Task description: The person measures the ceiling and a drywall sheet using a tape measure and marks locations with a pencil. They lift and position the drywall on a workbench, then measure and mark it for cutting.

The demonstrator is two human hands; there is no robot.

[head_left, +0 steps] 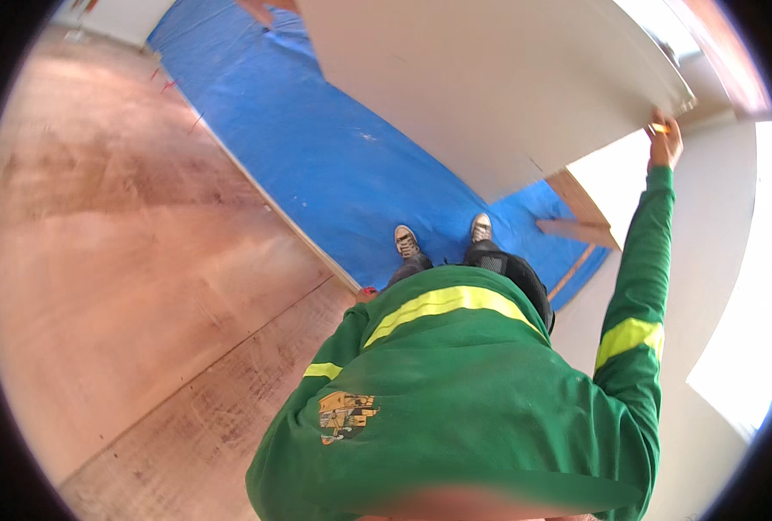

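Observation:
A large pale board (481, 87), flat and smooth, stands slanted across the upper part of the view, in front of me. At its lower right edge, near a corner, my right hand (665, 146) is closed, arm stretched out, fingers at the edge. A small yellow-orange thing shows at those fingers; its kind is unclear. Down by my left hip, my left hand (365, 296) shows only in part beside my green sleeve. Something small and red is at its fingers, too hidden to name.
A blue sheet (316, 165) covers the floor under my shoes (481, 227). Brown wood panels (151, 252) lie to the left, with a pale edge strip (264, 195) along the sheet. Wood pieces (577, 230) lie beyond the board's lower corner. A white wall (703, 200) rises on the right.

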